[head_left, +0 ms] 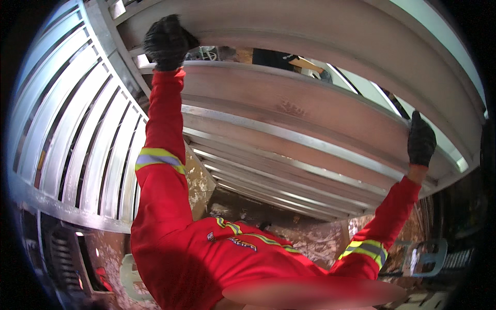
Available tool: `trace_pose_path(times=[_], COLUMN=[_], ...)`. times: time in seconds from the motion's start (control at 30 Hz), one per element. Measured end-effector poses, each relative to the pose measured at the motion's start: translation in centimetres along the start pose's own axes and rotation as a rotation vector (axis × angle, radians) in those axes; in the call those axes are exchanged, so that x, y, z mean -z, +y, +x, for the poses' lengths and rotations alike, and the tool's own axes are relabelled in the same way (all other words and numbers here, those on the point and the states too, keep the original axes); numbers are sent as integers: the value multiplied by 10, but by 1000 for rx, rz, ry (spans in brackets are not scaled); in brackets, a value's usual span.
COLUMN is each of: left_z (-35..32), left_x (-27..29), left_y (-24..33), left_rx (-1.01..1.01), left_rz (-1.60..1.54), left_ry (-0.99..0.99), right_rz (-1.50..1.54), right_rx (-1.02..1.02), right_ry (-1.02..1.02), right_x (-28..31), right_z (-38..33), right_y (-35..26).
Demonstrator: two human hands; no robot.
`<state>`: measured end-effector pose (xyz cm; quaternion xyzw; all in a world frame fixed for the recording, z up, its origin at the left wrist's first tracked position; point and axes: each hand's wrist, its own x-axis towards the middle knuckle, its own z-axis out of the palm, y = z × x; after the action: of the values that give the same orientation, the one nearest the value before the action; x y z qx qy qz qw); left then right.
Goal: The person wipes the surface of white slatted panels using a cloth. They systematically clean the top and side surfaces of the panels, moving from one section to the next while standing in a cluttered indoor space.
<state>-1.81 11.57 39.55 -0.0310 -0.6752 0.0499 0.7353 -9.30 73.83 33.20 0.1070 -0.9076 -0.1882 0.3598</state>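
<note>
We are listing two black-gloved hands: the left hand [168,42], upper left of the frame, is closing its fingers round the edge of one large slatted metal panel [310,111], which is spanning the upper middle and right, while the right hand [422,139] is touching a slat at the right, its grip being one we are unable to tell. We are also counting one second slatted panel [61,137] at the left, one co-worker's forearm [306,64] at upper centre, and two plastic chairs [436,258] at lower left and right. Beneath, we are noting a mottled brown-and-pale floor [320,240] in a dim, cluttered room.
</note>
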Motion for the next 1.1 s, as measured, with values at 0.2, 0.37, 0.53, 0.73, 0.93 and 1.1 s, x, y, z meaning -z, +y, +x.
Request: trace_pose_path(times=[0.2,0.37,0.53,0.73,0.93,1.1], left_z=[3,15,16,28,29,8], left_x=[-27,-34,-42,-7,-33,-18], left_y=[70,172,138,37,179,90], left_rx=[-85,-380,-270,-233,-316,-146], left_rz=[49,162,-29,794,161,392], left_ry=[125,51,1,-246,-9,-1], right_rz=[17,20,58,383,121,269], right_rx=[53,-53,-39,-63,-14,8], right_ry=[485,672,722,670,796,818], right_x=[2,-2,2,-4,-20,-8], right_z=[-1,-1,0,2,1,4], right_y=[-9,-12,-7,-15,-3,-8])
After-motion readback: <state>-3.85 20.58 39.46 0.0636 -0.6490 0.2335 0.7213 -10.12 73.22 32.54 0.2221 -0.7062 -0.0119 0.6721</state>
